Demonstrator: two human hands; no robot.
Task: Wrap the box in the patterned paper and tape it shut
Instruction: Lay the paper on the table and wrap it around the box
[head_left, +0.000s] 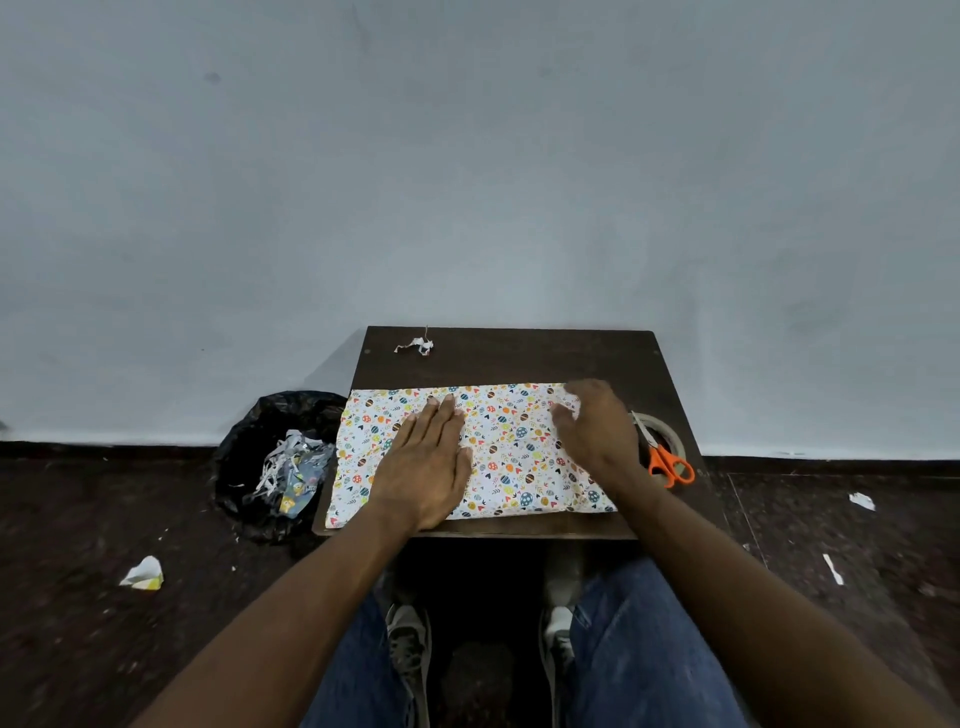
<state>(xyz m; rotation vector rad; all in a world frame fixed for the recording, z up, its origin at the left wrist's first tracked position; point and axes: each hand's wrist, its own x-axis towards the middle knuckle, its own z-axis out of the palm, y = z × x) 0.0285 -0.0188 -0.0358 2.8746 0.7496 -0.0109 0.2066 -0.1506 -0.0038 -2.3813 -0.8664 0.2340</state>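
A sheet of white patterned paper (511, 457) with coloured eggs and hearts lies spread over a small dark table (519, 358). My left hand (428, 462) lies flat on the paper's left half, fingers straight and together. My right hand (597, 426) hovers over or touches the paper's far right corner, fingers bent downward; whether it pinches the paper is unclear. A roll of clear tape (670, 441) sits at the table's right edge, under orange-handled scissors (667, 460). No box is visible.
A crumpled paper scrap (415, 346) lies at the table's far left corner. A black bin bag (275, 462) holding paper cuttings stands on the floor left of the table. Scraps (143, 574) litter the dark floor. A pale wall rises just behind the table.
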